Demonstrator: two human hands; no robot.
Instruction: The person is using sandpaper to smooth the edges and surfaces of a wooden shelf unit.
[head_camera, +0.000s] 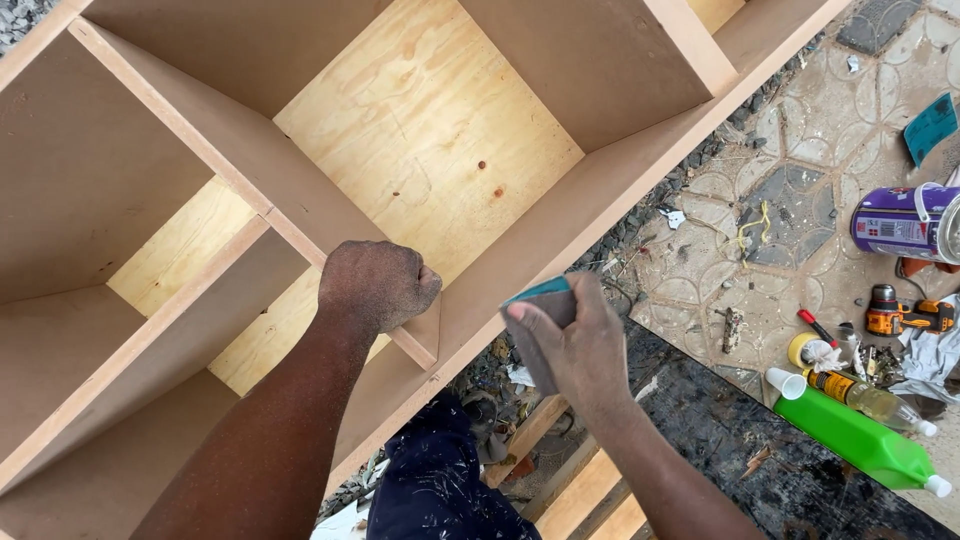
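The left hand (378, 283) is clenched into a fist and rests on the front edge of a slanting divider (250, 190) inside a large wooden cabinet (560, 225) that lies open below the camera. Whether the fist encloses anything cannot be told from this view. The cabinet is built of brown board, with pale plywood backing (430, 130) showing knots and grain behind its compartments. The right hand (570, 345) is just beside the cabinet's outer side panel, grasping a small sanding block (540, 300) with a teal top face and a dark grey body; the fingers wrap over the block and its upper corner sits touching or very near the panel's edge. The two hands are near each other, with the side panel between them. Below the hands a knee in dark blue cloth (440, 485) speckled with white dust shows, beside some wooden slats (590, 495). To the right the floor (800, 170) is patterned paving strewn with grit and scraps. Well apart from the hands lie a purple tin (905, 222) on its side, an orange and black power tool (900, 315), a red-handled tool (818, 327), a roll of tape (800, 348), a clear bottle of amber liquid (870, 398), and a bright green bottle (855, 440) with white caps.
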